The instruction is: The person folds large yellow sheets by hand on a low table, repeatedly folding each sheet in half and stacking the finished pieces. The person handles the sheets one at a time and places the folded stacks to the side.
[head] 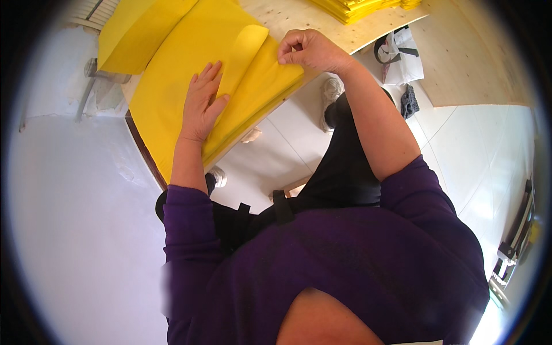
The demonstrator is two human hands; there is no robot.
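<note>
Before me lies a stack of yellow fabric-like sheets [181, 86], its layered edge running along the table's near side. My left hand [202, 103] rests on the top sheet, palm down, fingers apart and thumb out to the side. Beside it, a folded-over flap [248, 47] curls up from the stack. My right hand [312, 51] is at the stack's right corner. Its thumb and forefinger are pinched together on a yellow sheet [267, 71], and small creases run from the fingertips.
Another yellow folded piece [133, 34] lies at the upper left. A second yellow stack [351, 8] sits farther back on the plywood table [289, 17]. Below right, a white bag [401, 60] and a dark grey cloth [409, 102] are near the tiled floor. A white wall stands left.
</note>
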